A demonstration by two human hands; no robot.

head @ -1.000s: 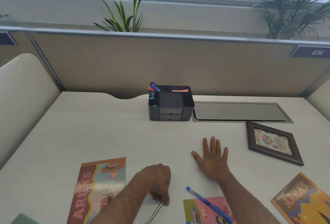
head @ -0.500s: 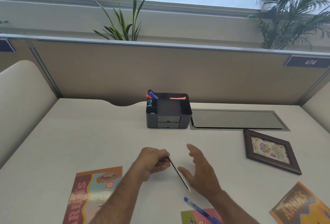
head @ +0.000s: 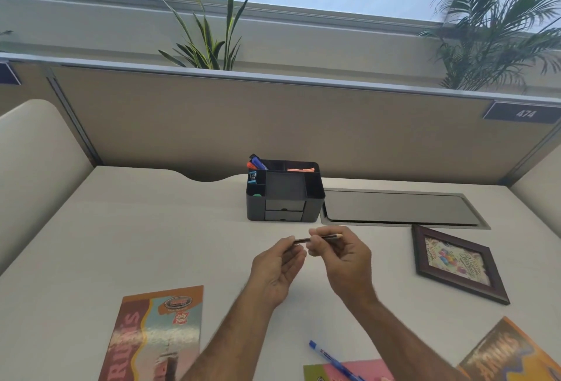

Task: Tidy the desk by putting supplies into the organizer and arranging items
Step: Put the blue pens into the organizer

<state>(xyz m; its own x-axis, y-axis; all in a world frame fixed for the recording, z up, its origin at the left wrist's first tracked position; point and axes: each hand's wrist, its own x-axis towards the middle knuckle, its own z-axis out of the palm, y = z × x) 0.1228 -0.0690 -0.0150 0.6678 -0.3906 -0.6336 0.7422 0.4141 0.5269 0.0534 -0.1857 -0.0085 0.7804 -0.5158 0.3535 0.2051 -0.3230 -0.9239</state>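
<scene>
A dark pencil is held level above the middle of the desk, its pale tip pointing right. My left hand pinches its left end and my right hand pinches it further right. Beyond the hands stands the dark grey organizer, with markers, a small blue item and an orange strip in its compartments. A blue pen lies near the front edge across a pink booklet.
A brown picture frame lies flat at the right. Booklets lie at front left and front right. A grey cable hatch sits right of the organizer. Partition walls close the back and sides.
My left hand lifted the pencil from the desk near the front edge and carried it forward. My right hand left the desk surface and took hold of the pencil too.
</scene>
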